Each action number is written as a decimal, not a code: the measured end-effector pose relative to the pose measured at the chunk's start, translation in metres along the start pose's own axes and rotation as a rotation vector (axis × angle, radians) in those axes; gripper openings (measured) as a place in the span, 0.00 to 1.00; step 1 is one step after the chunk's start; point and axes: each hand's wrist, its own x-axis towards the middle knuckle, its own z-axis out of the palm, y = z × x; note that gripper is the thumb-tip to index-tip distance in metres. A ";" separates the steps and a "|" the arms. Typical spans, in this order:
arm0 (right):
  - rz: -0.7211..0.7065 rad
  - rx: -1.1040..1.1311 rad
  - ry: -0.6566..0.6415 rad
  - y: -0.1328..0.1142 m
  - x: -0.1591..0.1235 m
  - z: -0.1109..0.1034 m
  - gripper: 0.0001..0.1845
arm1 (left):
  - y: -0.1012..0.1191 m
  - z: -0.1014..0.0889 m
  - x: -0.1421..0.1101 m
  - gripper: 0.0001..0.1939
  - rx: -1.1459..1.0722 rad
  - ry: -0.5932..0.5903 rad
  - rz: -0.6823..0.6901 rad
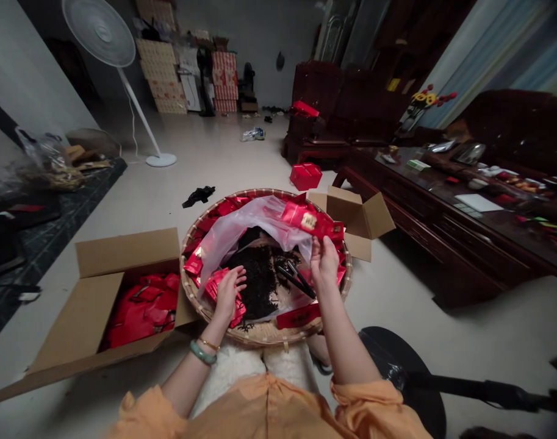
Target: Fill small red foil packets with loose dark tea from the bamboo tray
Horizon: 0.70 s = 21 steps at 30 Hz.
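Pale floor tiles run ahead of me toward a back wall, where stacked cartons stand beside a white standing fan. Closest to me, my right hand has its fingers closed on a red foil packet, holding it up over the far side of a round bamboo basket. The basket rests across my lap, which seems to keep it within easy reach of both hands. My left hand is open, its fingers spread and released, just over the red packets lying along the basket's left inner edge.

Loose black tea is heaped in the middle of the basket, on a clear plastic bag that appears to keep the leaves off the weave. Black tongs lie at the right edge of the heap, though they could be scissors; I cannot tell which. A red card sits at the basket's near edge.

On the floor to my left, an open cardboard box is packed with more red packets, probably placed there to be within arm's reach. A second open carton stands just behind the basket. Beyond it sits a small red box, and farther right, a dark wooden bench carries papers and small packets.
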 end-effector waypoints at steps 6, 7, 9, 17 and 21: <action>0.150 0.070 -0.119 -0.019 0.031 0.036 0.04 | -0.011 -0.007 0.003 0.18 0.063 0.001 -0.037; 0.187 0.026 -0.197 -0.018 0.031 0.038 0.06 | -0.011 -0.010 0.005 0.17 0.106 0.011 -0.025; 0.238 -0.082 -0.330 -0.010 0.023 0.035 0.09 | -0.011 -0.017 0.011 0.15 0.211 0.049 0.040; 0.411 -1.087 -0.930 0.083 -0.087 -0.006 0.10 | -0.006 -0.045 0.031 0.14 0.330 0.195 0.233; -0.006 -1.594 -1.109 0.109 -0.137 -0.004 0.22 | -0.008 -0.050 0.030 0.14 0.332 0.190 0.231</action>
